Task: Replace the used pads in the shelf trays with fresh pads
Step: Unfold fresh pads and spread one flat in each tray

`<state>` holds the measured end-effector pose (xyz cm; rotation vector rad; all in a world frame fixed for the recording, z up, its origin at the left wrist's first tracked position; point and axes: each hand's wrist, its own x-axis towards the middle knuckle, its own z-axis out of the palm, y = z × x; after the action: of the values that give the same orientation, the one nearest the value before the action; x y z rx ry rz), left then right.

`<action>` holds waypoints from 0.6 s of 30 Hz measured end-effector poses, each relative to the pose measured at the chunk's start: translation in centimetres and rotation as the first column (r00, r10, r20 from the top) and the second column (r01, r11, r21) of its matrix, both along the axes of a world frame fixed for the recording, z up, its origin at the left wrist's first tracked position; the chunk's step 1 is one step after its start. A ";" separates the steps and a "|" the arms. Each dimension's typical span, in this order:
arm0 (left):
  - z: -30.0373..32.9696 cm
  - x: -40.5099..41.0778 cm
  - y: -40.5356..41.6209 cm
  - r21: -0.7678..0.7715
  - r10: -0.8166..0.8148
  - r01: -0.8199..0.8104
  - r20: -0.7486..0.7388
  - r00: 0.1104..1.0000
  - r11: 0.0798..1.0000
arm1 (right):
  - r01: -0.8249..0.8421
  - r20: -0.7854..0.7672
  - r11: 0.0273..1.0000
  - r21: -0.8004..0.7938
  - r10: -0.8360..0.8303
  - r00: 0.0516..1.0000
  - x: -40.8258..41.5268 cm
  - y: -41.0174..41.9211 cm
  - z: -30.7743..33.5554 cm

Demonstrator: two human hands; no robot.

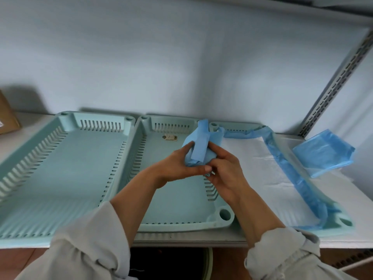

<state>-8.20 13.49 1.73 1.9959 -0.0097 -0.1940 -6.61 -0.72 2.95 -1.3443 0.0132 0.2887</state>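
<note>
Three pale green slotted trays stand side by side on the white shelf: a left tray, a middle tray and a right tray. A white pad with blue edging lies spread in the right tray. Above the middle tray, my left hand and my right hand both grip a folded blue pad, with fingers curled round its lower part. A small label sits on the middle tray's floor near the back.
Several folded blue pads lie stacked on the shelf right of the trays. A cardboard box stands at the far left. A perforated metal upright rises at the right. The wall is close behind the trays.
</note>
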 end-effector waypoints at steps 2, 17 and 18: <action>-0.1 0.0 0.4 -0.077 0.088 -0.094 -0.076 0.993 0.993 | 0.013 -0.023 0.998 0.067 -0.012 1.000 0.1 -0.1 0.1; -0.1 0.2 0.4 -0.452 0.283 -0.508 -0.476 0.833 0.734 | 0.090 -0.122 0.981 0.173 -0.069 0.990 1.4 -1.1 -0.2; -0.1 0.3 0.3 -0.484 0.284 -0.516 -0.474 0.834 0.707 | 0.096 -0.128 0.980 0.177 -0.073 0.989 1.5 -1.2 -0.1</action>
<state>-7.90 13.82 1.59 1.2526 0.5557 -0.2369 -5.11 -1.90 2.83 -1.1399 0.1418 0.2916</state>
